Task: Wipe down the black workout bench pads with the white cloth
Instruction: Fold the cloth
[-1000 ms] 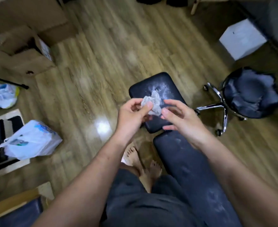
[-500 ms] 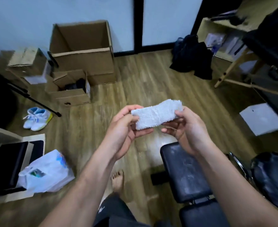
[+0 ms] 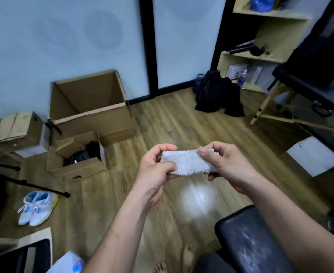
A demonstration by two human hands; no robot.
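A white fluffy cloth (image 3: 187,162), folded into a flat strip, is held up in front of me over the wooden floor. My left hand (image 3: 154,170) pinches its left end and my right hand (image 3: 224,164) grips its right end. The black bench pad (image 3: 246,241), streaked with white dust, shows at the bottom right, well below the cloth and partly hidden by my right forearm. Nothing touches the pad.
Open cardboard boxes (image 3: 89,107) stand at the back left, with white shoes (image 3: 37,207) and a tripod leg (image 3: 38,187) on the floor nearby. A black bag (image 3: 217,95) lies by the shelf (image 3: 264,48). A white box (image 3: 313,155) sits right. My bare feet (image 3: 187,257) rest below.
The crumpled cloth over the pad was lifted and spread into a flat strip between both hands. My view tilted up, so the pad dropped to the bottom right.
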